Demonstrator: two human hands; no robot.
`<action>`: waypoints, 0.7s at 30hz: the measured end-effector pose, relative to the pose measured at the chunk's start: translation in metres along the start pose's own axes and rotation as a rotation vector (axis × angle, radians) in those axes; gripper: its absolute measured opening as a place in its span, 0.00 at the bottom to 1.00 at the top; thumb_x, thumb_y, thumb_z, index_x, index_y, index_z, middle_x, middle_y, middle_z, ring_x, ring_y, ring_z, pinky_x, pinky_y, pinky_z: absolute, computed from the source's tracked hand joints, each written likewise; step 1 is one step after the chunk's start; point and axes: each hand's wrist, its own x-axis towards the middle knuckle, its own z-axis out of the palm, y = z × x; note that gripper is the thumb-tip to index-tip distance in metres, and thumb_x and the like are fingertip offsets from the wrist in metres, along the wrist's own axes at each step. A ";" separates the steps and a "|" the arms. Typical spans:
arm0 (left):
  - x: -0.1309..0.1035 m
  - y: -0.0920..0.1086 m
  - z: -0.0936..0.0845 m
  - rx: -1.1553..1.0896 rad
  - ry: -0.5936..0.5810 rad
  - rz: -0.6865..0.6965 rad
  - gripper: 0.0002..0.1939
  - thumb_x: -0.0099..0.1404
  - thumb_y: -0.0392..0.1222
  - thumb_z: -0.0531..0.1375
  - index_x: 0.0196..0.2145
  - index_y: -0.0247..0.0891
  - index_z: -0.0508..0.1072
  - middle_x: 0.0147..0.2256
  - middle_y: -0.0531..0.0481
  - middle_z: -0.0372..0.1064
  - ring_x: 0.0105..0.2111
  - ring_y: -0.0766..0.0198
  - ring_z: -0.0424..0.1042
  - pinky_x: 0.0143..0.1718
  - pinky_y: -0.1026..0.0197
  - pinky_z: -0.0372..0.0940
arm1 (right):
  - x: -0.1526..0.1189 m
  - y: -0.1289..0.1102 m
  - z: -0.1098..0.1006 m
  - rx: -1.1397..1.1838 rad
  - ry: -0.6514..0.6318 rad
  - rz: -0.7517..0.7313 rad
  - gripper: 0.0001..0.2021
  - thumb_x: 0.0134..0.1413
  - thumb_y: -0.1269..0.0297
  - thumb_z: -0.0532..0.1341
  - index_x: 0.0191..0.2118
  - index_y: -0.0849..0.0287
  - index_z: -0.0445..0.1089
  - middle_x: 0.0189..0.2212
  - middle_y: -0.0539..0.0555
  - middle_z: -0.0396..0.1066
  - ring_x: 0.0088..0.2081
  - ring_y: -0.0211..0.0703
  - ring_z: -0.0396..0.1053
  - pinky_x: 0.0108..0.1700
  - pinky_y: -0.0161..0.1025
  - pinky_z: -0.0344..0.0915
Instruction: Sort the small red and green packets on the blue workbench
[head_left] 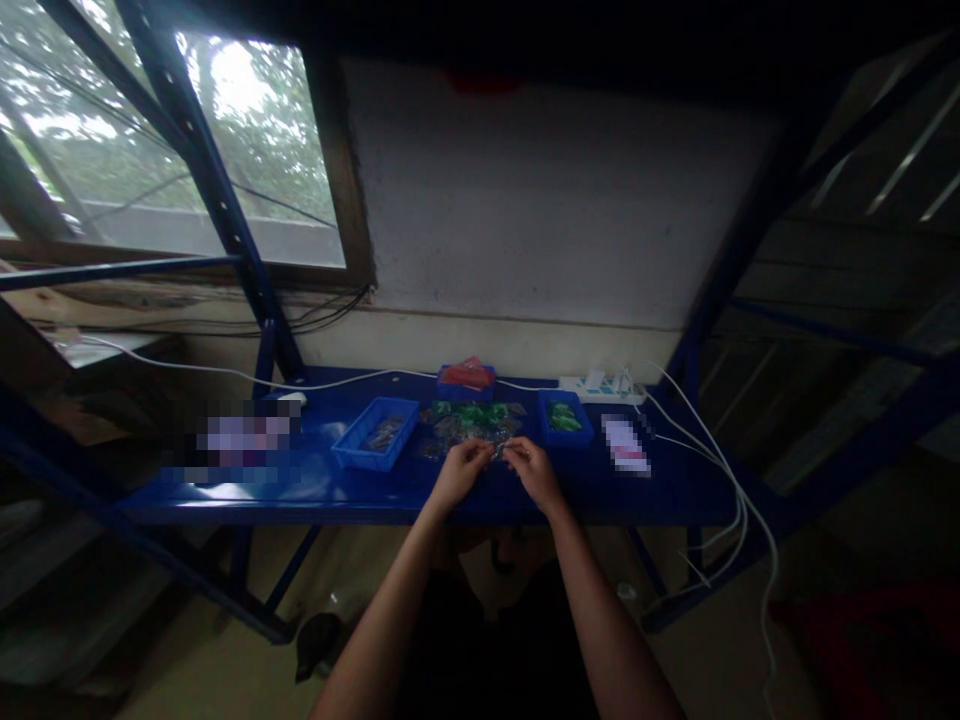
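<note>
My left hand point(463, 470) and my right hand point(531, 468) meet over the front of a blue table point(465, 505), fingertips pinched together. Between them is a small shiny piece point(498, 452), too small to name. Just beyond the hands lies a spread of clear plastic packets point(457, 430), with green pieces point(471, 411) among them. To the left stands a blue tray point(349, 452) with many small greyish pieces in it. On the right, a smaller blue bin point(553, 432) holds green items. A third blue bin point(465, 393) at the back contains red plastic material point(469, 373).
A white power strip point(604, 390) with plugs sits at the back right, its white cables point(739, 480) hanging over the table's right end. Blurred-out items lie at the far left and right. Blue metal posts point(225, 210) frame the table; a wall point(525, 200) stands behind.
</note>
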 end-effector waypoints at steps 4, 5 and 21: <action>0.000 -0.002 0.001 0.002 0.001 0.001 0.16 0.54 0.52 0.58 0.25 0.33 0.70 0.19 0.55 0.62 0.21 0.68 0.60 0.23 0.66 0.53 | 0.000 0.002 0.000 0.001 -0.002 -0.008 0.08 0.47 0.60 0.59 0.33 0.58 0.67 0.28 0.52 0.72 0.29 0.42 0.70 0.28 0.35 0.64; 0.000 -0.002 0.000 0.001 -0.001 0.000 0.16 0.54 0.52 0.58 0.25 0.33 0.70 0.19 0.54 0.62 0.21 0.68 0.60 0.23 0.66 0.54 | 0.000 0.002 -0.001 -0.001 -0.004 -0.014 0.08 0.47 0.60 0.59 0.33 0.58 0.67 0.28 0.52 0.72 0.29 0.42 0.70 0.28 0.35 0.64; 0.003 -0.006 -0.001 -0.025 0.058 0.019 0.15 0.54 0.49 0.59 0.30 0.33 0.73 0.21 0.53 0.65 0.22 0.68 0.61 0.24 0.66 0.55 | 0.000 0.001 -0.003 -0.092 0.041 -0.050 0.11 0.47 0.57 0.59 0.31 0.59 0.71 0.22 0.50 0.69 0.26 0.40 0.65 0.26 0.34 0.59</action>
